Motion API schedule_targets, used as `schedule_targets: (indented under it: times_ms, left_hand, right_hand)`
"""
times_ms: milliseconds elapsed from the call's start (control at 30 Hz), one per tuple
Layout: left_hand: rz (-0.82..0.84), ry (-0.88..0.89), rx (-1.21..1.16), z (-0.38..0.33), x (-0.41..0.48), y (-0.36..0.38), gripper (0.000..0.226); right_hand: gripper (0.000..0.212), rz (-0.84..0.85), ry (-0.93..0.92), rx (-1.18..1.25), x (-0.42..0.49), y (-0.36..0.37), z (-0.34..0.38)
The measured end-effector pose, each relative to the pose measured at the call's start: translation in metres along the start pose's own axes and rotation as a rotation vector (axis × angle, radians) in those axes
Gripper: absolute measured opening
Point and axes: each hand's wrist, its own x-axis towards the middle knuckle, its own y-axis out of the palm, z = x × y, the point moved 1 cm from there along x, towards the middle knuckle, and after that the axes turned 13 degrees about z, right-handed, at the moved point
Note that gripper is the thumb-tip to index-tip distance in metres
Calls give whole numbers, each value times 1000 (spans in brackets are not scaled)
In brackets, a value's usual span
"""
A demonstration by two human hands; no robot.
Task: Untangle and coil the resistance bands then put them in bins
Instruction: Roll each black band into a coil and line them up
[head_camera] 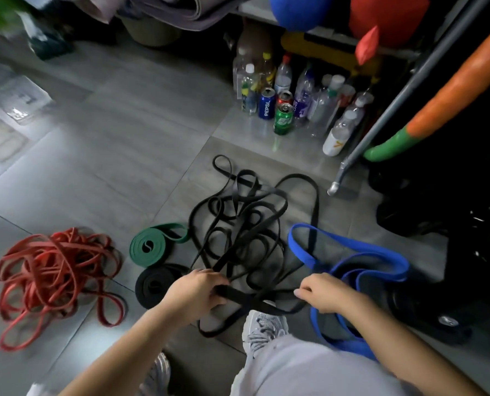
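Tangled heap of flat black rubber resistance bands (235, 247) lies on the grey tiled floor (109, 167), at the person's feet. Left hand (195, 291) curls round one black strand. Right hand (326, 292) is curled; cannot tell what it holds. Risk: hauling on that strand cinches the knots tighter, or drags in the wide blue rubber band loop (366, 261) overlapping the heap.

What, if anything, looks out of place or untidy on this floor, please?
Two tangles stand out: the flat black rubber bands lie knotted at centre, and the thin red rubber bands sit heaped at left. The coiled green band and coiled black band between them look neatly rolled.
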Motion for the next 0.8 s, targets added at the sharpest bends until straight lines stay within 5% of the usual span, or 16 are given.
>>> schedule_targets:
  times_ms: [200, 333, 433, 533, 633, 800]
  left_hand:
    - [-35, -19, -138, 13, 29, 23, 37]
    - [26, 45, -235, 26, 46, 33, 36]
    - [125, 34, -287, 36, 49, 46, 38]
    - [8, -67, -551, 47, 49, 47, 29]
    - [-101, -122, -791, 49, 48, 31, 26]
    - [-205, 160, -989, 14, 33, -24, 23]
  right_hand:
    - [21, -84, 40, 46, 65, -5, -10]
    - [31, -164, 60, 62, 114, 4, -7]
    - [62, -138, -30, -28, 140, 12, 2]
    - [100, -1, -170, -145, 150, 18, 23]
    - [114, -39, -389, -27, 144, 22, 54]
    - [85, -263, -601, 242, 108, -2, 95]
